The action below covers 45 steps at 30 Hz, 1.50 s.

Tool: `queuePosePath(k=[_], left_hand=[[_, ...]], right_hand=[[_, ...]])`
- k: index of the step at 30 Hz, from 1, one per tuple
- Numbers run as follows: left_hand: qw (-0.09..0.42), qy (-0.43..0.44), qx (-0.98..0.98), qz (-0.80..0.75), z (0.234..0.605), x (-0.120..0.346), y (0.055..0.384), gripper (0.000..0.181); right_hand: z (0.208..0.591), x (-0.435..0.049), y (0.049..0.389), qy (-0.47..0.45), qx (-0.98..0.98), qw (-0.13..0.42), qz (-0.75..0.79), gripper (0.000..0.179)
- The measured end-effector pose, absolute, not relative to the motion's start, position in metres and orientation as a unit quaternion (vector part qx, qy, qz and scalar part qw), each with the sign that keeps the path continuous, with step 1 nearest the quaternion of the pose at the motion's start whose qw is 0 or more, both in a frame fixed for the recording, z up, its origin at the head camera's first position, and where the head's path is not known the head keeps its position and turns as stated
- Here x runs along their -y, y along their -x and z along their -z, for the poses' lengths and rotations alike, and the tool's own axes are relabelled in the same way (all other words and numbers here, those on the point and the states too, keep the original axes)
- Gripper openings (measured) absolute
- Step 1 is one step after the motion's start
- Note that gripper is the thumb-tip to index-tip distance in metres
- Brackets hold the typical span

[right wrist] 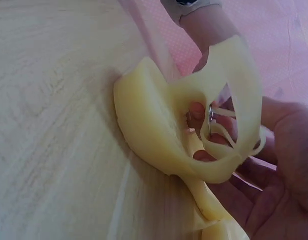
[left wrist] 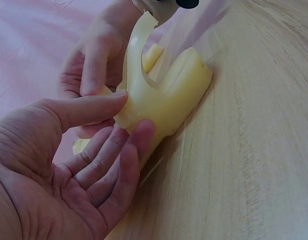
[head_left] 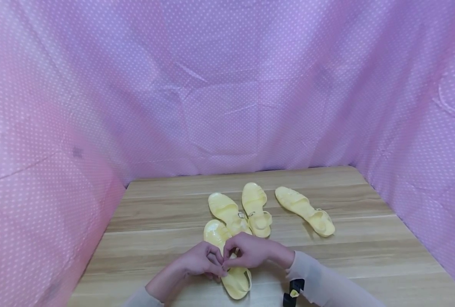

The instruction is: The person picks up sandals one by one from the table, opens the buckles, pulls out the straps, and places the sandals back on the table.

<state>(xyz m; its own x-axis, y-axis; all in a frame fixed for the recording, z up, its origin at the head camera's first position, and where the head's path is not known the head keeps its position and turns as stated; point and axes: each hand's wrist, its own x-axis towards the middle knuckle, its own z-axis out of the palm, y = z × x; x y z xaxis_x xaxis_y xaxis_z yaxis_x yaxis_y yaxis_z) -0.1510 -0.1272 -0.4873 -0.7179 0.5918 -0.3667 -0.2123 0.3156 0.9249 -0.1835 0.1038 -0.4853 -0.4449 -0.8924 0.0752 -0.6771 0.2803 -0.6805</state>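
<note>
A yellow jelly sandal (head_left: 237, 285) lies at the front of the wooden table, toe pointing away from me, with both hands at its ankle strap. My left hand (head_left: 202, 259) pinches the side of the sandal, thumb on top and fingers beneath, as the left wrist view shows. From the other side my right hand (head_left: 250, 250) pinches the strap with thumb and fingertips. In the right wrist view a small metal buckle (right wrist: 211, 120) sits between the fingers, and the thin strap end (right wrist: 221, 134) loops beside it. Part of the strap is hidden behind the fingers.
Just beyond the hands lie two more yellow sandals, a left one (head_left: 221, 204) and a right one (head_left: 253, 196), close together. A third sandal (head_left: 306, 211) lies apart at the right. Pink dotted cloth (head_left: 227, 106) hangs round the table (head_left: 166, 204).
</note>
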Motion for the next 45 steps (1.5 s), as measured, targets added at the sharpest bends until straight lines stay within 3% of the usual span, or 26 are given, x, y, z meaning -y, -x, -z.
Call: queuePosePath(k=[13, 21, 28, 37, 45], left_hand=[[0.349, -0.132, -0.733, -0.569, 0.4885, 0.1274, 0.1508, 0.017], [0.349, -0.133, -0.731, -0.572, 0.4892, 0.1273, 0.1511, 0.016], [0.347, -0.128, -0.731, -0.573, 0.4908, 0.1271, 0.1511, 0.016], [0.353, -0.134, -0.724, -0.578, 0.4896, 0.1279, 0.1508, 0.016], [0.354, -0.132, -0.726, -0.575, 0.4888, 0.1277, 0.1501, 0.015]], right_hand=[[0.4842, -0.1057, 0.1808, 0.502, -0.789, 0.165, 0.313, 0.005], [0.4852, -0.1011, 0.1808, 0.499, -0.792, 0.137, 0.325, 0.008], [0.4821, -0.1045, 0.1786, 0.492, -0.798, 0.157, 0.31, 0.004], [0.4809, -0.1026, 0.1783, 0.498, -0.794, 0.142, 0.318, 0.007], [0.4794, -0.1061, 0.1783, 0.489, -0.798, 0.172, 0.31, 0.007]])
